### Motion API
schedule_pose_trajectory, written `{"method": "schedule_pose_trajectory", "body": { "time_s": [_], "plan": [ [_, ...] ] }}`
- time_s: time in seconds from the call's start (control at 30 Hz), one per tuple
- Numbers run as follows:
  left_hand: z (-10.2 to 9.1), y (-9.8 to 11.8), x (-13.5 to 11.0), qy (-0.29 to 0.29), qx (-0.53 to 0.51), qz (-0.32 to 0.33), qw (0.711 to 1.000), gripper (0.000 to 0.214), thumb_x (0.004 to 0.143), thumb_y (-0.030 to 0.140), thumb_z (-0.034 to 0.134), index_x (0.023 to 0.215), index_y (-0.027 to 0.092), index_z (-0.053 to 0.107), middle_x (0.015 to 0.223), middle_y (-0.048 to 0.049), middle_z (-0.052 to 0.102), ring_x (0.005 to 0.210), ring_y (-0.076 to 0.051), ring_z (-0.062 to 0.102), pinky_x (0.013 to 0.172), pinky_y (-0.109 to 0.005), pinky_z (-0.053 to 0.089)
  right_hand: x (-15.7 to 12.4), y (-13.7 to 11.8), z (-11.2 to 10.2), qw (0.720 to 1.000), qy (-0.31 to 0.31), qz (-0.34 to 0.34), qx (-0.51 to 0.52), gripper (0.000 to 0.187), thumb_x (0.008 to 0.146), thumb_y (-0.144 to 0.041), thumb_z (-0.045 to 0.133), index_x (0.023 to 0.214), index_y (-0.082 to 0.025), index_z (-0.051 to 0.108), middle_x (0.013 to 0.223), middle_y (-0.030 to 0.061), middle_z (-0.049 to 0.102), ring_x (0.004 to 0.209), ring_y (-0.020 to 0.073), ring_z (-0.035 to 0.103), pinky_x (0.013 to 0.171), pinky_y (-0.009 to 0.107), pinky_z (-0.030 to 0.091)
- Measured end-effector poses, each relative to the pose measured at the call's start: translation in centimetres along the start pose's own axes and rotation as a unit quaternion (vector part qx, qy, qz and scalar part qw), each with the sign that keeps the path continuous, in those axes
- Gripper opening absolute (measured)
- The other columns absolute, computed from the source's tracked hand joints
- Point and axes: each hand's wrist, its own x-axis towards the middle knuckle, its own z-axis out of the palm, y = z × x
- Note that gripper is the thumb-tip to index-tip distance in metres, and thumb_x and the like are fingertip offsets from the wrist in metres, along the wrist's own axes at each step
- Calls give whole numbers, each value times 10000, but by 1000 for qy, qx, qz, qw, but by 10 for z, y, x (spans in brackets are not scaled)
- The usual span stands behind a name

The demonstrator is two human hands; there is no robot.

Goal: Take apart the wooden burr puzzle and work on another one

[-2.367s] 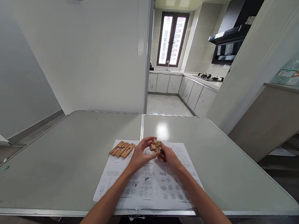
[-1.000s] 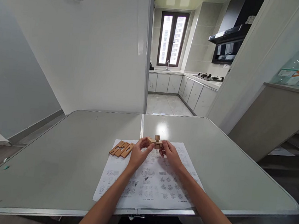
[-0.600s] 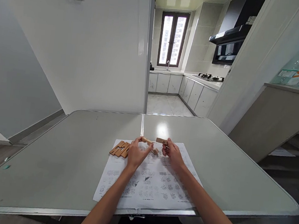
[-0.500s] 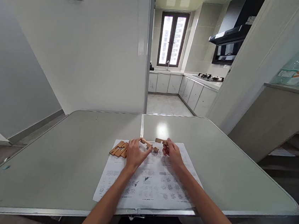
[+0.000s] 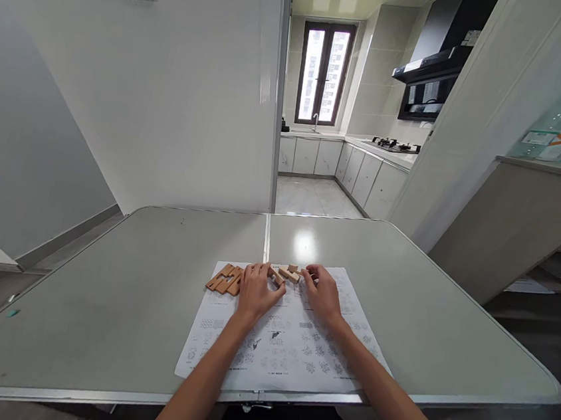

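My left hand [image 5: 258, 292] is closed around a notched wooden puzzle piece [image 5: 277, 278], thumb at its near end and fingers at the far end. Just right of it, another notched wooden piece [image 5: 289, 275] shows its pale cut side, low over the paper. My right hand [image 5: 322, 294] has its fingertips pinched on a wooden piece [image 5: 303, 272] at the right end of this group; most of that piece is hidden. Several flat wooden pieces [image 5: 224, 279] lie side by side left of my left hand. Beneath everything is a printed sheet [image 5: 290, 351] with small diagrams.
The sheet lies on a grey-green table [image 5: 114, 313] with a metal edge and a centre seam. A small green bit [image 5: 13, 313] lies near the table's left edge. Plastic bottles [image 5: 554, 135] stand on a ledge at the right; a kitchen is beyond the doorway.
My right hand has come down and left with its wooden piece, close to my left hand. The piece in my left hand is turned differently, and pale notched sides now show between the hands.
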Motion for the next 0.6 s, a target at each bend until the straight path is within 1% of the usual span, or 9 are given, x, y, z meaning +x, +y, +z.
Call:
{"method": "schedule_pose_trajectory", "body": {
  "time_s": [0.13,0.23,0.33,0.47,0.53,0.6],
  "plan": [
    [0,1,-2,-8,0,18,1000,657,775,390,775,1381,232,577,1248,-119,681,1205,-373,565,1072,-527,396,-3,-3,2,998,-50,-32,-7,333,942,-539,600,1018,-231,703,958,95,755,833,271,670,770,398,510],
    [-2,3,-3,-17,-3,34,999,678,780,434,789,1388,242,560,1301,-120,657,1222,-367,563,1083,-522,394,-5,-9,2,993,-98,-59,-3,283,949,-496,603,978,-243,726,960,69,764,795,245,665,734,371,512],
    [-3,3,-3,-31,-4,51,998,610,814,434,771,1360,244,576,1322,-118,652,1231,-356,564,1082,-510,404,-6,-14,1,988,-132,-82,-2,255,957,-455,593,943,-255,750,949,55,764,809,239,659,748,368,505],
    [-2,2,-2,-39,0,60,997,492,854,327,719,1324,242,600,1328,-121,655,1241,-353,564,1076,-516,409,-10,-22,0,980,-171,-105,4,240,957,-428,604,923,-273,784,899,45,769,845,245,656,750,357,492],
    [-2,1,-1,-38,3,62,997,456,852,278,705,1299,253,615,1322,-112,661,1242,-350,566,1078,-513,409,-11,-24,0,977,-182,-107,9,240,958,-428,604,947,-274,788,904,42,774,814,234,652,715,341,485],
    [-1,1,-1,-33,6,62,998,407,864,258,687,1267,260,629,1311,-104,666,1241,-347,568,1084,-512,408,-12,-26,0,978,-180,-102,14,260,968,-435,581,972,-264,778,903,39,774,736,211,635,663,324,469]
  ]
}}
